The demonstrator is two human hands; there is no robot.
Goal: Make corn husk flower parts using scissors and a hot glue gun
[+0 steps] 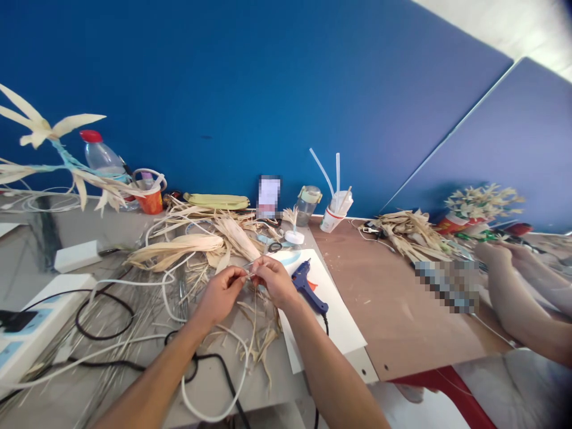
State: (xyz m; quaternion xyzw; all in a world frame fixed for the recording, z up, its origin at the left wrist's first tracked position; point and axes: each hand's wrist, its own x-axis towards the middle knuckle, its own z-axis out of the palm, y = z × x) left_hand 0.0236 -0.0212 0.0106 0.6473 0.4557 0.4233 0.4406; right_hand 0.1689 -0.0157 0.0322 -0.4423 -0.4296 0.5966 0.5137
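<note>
My left hand (227, 289) and my right hand (273, 279) meet over the table, both closed in a pinch. Between the fingertips is something small and pale, too small to name. Dried corn husks (179, 250) lie in a heap just behind and left of my hands, with shredded husk scraps (263, 342) below them. Right beside my right hand, a blue glue gun (308, 286) rests on white paper (344, 333), an orange piece showing under it. A black ring (275, 246) lies beyond my fingers, near a small husk flower (292, 217) in a white round base (294, 238).
On the left are a power strip (44, 322), looped white and black cables, thin wires (111, 369) and a husk flower branch (67, 156). Along the blue wall stand a phone (269, 196), a jar (307, 205) and a cup with straws (331, 220). Another person's arm (513, 292) reaches in at right.
</note>
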